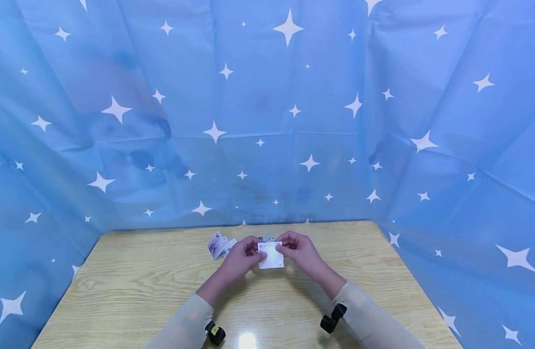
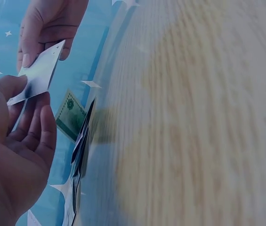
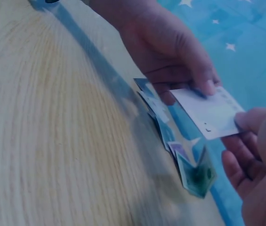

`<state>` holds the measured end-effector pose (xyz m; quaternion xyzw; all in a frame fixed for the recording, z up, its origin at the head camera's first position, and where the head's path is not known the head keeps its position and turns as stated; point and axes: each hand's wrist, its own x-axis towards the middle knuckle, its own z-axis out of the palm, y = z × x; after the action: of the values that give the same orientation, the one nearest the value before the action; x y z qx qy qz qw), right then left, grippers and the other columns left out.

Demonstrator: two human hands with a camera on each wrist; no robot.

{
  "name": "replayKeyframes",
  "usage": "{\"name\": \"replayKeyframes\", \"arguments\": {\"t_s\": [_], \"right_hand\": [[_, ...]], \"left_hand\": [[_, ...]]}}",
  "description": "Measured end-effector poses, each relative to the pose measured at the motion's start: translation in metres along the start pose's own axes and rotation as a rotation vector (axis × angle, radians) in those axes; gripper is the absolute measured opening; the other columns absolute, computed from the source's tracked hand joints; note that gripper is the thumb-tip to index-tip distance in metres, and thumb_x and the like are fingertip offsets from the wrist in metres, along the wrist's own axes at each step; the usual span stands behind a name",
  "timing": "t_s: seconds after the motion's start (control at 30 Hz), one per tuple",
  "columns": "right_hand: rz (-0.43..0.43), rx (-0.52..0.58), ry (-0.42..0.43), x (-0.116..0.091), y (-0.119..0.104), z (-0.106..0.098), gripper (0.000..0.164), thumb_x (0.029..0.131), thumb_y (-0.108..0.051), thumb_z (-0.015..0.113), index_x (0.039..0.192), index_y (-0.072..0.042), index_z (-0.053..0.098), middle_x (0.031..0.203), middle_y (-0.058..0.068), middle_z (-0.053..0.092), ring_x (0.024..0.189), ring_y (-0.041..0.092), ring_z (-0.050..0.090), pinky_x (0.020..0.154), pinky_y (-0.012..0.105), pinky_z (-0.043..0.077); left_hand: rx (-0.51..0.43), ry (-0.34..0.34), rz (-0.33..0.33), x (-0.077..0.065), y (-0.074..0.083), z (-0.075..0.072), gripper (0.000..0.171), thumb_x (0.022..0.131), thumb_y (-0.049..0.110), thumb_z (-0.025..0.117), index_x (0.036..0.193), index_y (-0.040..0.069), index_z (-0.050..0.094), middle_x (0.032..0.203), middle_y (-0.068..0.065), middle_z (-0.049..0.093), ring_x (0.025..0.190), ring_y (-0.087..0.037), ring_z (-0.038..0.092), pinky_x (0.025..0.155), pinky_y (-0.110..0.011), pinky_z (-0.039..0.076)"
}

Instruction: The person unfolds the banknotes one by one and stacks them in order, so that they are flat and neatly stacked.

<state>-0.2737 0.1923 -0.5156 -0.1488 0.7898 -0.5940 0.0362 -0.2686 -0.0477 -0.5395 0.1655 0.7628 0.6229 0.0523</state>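
Note:
A squarish white card [image 1: 270, 261] with small dark marks is held between both hands above the far part of the table. My left hand [image 1: 242, 256] pinches its left side, thumb on the face and fingers behind. On its right side, my right hand [image 1: 303, 253] grips it the same way near the upper corner. Behind the card stands a folded green banknote [image 3: 199, 178], partly hidden in the head view. Left of the left hand lie several overlapping notes, among them a purple one [image 1: 216, 244] marked 5.
The light wood table [image 1: 162, 291] ends just beyond the notes. A blue curtain with white stars [image 1: 258, 145] hangs behind it and along the sides. Each forearm carries a small black wrist camera [image 1: 332, 318].

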Motion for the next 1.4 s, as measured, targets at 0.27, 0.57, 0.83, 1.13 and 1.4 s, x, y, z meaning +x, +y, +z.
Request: {"name": "replayKeyframes", "arguments": {"t_s": [0.27,0.57,0.83,1.13,1.4], "right_hand": [[-0.002,-0.001,-0.051,-0.006,-0.001,0.008,0.013,0.104,-0.008,0.078,0.116,-0.003,0.077,0.101,0.008,0.079,0.089,0.025,0.070,0.082,0.043,0.062],[-0.003,-0.018,-0.041,-0.011,-0.006,0.016,0.011,0.103,-0.007,0.079,0.114,-0.006,0.078,0.096,0.006,0.078,0.082,0.018,0.065,0.073,0.027,0.055],[-0.010,-0.059,-0.026,-0.011,-0.011,0.019,0.008,0.102,-0.007,0.080,0.109,-0.004,0.077,0.092,0.006,0.075,0.076,0.016,0.058,0.067,0.024,0.048],[-0.015,-0.097,-0.036,-0.010,-0.010,0.018,0.006,0.103,-0.011,0.081,0.106,-0.005,0.080,0.091,0.004,0.078,0.073,0.014,0.057,0.066,0.024,0.048],[-0.007,-0.109,-0.022,-0.013,-0.015,0.020,0.005,0.102,-0.010,0.081,0.106,-0.006,0.080,0.093,0.000,0.079,0.081,0.025,0.066,0.068,0.024,0.052]], "left_hand": [[-0.031,0.028,0.036,-0.006,0.004,-0.003,0.024,0.104,0.009,0.078,0.128,0.011,0.078,0.119,-0.005,0.076,0.092,-0.018,0.061,0.077,-0.027,0.052],[-0.012,0.007,0.037,-0.011,0.006,-0.003,0.019,0.104,0.005,0.076,0.120,0.014,0.081,0.118,-0.003,0.080,0.097,-0.018,0.065,0.077,-0.026,0.053],[-0.009,-0.009,0.039,-0.012,0.006,-0.003,0.017,0.104,0.006,0.077,0.118,0.013,0.081,0.113,-0.002,0.078,0.096,-0.020,0.063,0.078,-0.026,0.052],[0.020,-0.009,0.022,-0.014,0.003,-0.004,0.015,0.104,0.009,0.077,0.117,0.016,0.081,0.109,-0.002,0.074,0.086,-0.018,0.056,0.071,-0.024,0.047],[0.035,-0.034,0.030,-0.017,0.002,-0.009,0.015,0.104,0.016,0.079,0.119,0.015,0.080,0.103,-0.002,0.073,0.086,-0.018,0.060,0.071,-0.025,0.051]]}}
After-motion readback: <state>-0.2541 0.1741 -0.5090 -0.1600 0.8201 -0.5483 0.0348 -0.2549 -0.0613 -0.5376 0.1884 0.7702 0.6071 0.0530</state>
